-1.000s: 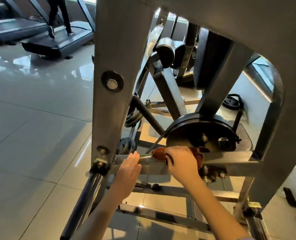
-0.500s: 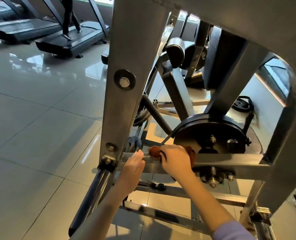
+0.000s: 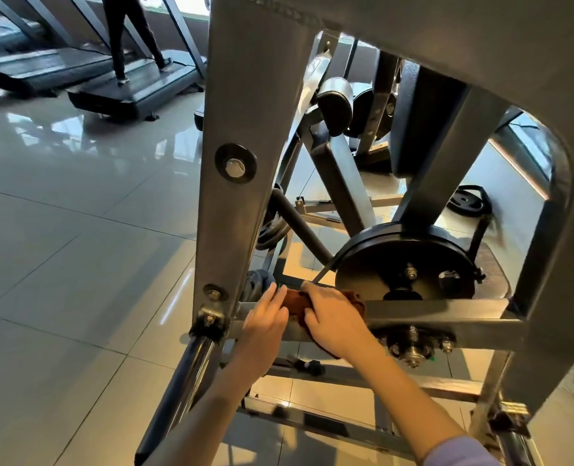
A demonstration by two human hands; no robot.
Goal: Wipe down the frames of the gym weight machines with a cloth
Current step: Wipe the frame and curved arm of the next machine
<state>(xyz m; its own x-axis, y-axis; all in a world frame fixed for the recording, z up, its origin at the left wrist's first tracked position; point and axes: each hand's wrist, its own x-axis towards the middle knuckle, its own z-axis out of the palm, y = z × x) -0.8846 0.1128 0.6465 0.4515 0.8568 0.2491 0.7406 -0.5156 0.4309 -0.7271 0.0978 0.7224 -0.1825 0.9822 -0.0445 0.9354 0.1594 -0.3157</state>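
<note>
Cloth (image 3: 293, 306) (brown) mostly hidden under right hand (image 3: 332, 322) on crossbar (image 3: 430, 312).

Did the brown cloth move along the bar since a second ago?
Yes. The brown cloth under the right hand slid left along the grey metal crossbar, away from the black round disc, toward the left hand.

The tiled floor (image 3: 77, 264) (glossy) carries the machine frame (image 3: 232, 95), a treadmill (image 3: 137, 92) and a weight plate (image 3: 465, 203).

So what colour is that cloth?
Rusty brown cloth, best seen in the head view, under the right hand.
</note>
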